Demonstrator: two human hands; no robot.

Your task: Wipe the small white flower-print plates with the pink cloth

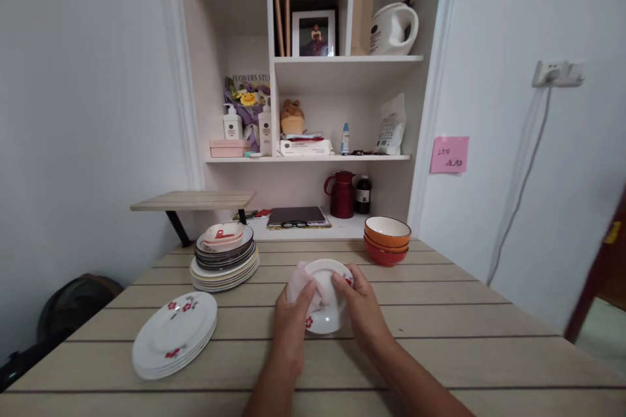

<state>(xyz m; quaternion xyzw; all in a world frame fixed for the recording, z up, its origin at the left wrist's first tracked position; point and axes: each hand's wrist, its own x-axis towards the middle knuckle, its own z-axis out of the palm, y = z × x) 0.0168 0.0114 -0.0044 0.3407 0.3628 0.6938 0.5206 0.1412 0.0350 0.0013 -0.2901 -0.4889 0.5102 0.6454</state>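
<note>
A small white plate with red flowers [333, 313] is held up over the table, tilted toward me. My right hand [364, 309] grips its right rim, thumb on the face and fingers behind. My left hand [292, 319] is closed on a pale pink cloth [299, 281], pressing it against the plate's left side. The left fingers behind the cloth and plate are hidden. On the left lies a stack of white flowered plates [171, 335]. Behind it stands a taller stack of plates [225, 273] with small pink-rimmed dishes [222, 234] on top.
Orange and red bowls [386, 244] are stacked at the table's back right. A closed laptop [296, 215] with glasses lies behind the slatted table [440, 339], near a red thermos jug [341, 195]. A small raised shelf [193, 201] overhangs the back left.
</note>
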